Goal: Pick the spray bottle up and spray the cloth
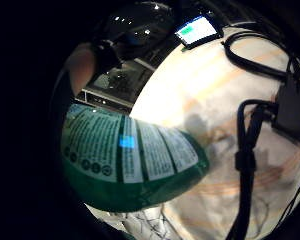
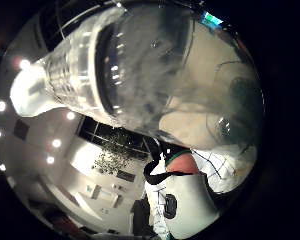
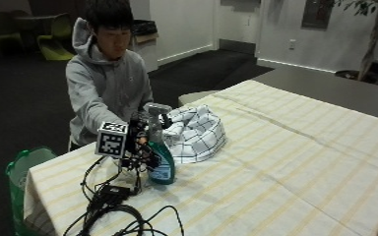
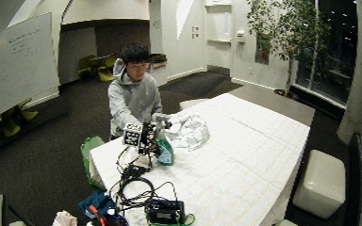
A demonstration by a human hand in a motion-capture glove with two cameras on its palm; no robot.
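Bottle (image 3: 161, 164) gripped by gloved right hand (image 3: 139, 139), base on or just above surface (image 3: 287, 162); cloth (image 3: 195, 132) beside, spraying still to do.

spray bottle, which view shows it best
The outside view: the whole spray bottle stands on the tablecloth beside the checked cloth, with the gloved right hand at its neck. The little finger side palm view shows only its green labelled body, the thumb side view its clear neck, and the wide outside view shows it small.

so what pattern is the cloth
White with a thin dark grid check; the cloth shows best in the outside view, bunched beside the bottle.
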